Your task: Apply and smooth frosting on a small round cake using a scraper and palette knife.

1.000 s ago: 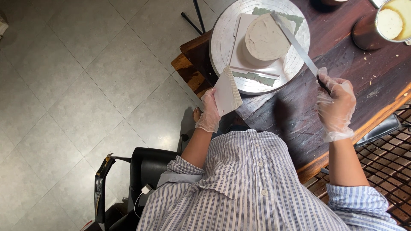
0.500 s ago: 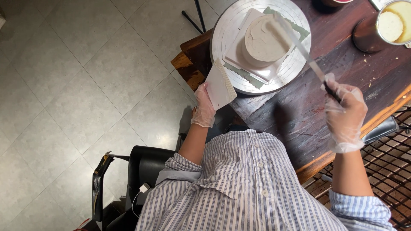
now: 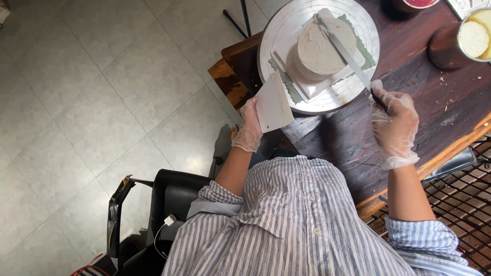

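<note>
Since half a second ago, the long spatula [image 3: 343,49] has swung across so its blade now lies over the top of the small round cake [image 3: 319,48], where before it reached only the cake's near edge, and my right hand [image 3: 395,125] has drawn a little lower along the counter [image 3: 409,76].

From the head camera, looking straight down: my right hand, in a thin clear glove, is closed tight around the spatula's dark handle, fingers wrapped fully with no gap that I can see. The blade runs up and to the left from my fist, its tip at the cake's far left rim. The cake is pale and frosted, sitting on a light square board at the middle of the round metal turntable [image 3: 276,41], which stands on the dark wooden counter near its left corner.

My left hand [image 3: 250,128], also gloved, pinches a flat white scraper [image 3: 273,105] by its lower edge, thumb on one face and fingers behind. The scraper tilts up toward the turntable and overlaps its near rim in this view, well apart from the cake itself.

Off to the right, a round tin of pale cream [image 3: 474,36] sits on the counter. Below, my striped shirt [image 3: 296,225] fills the frame, with a black chair [image 3: 169,199] on the tiled floor [image 3: 102,102].
</note>
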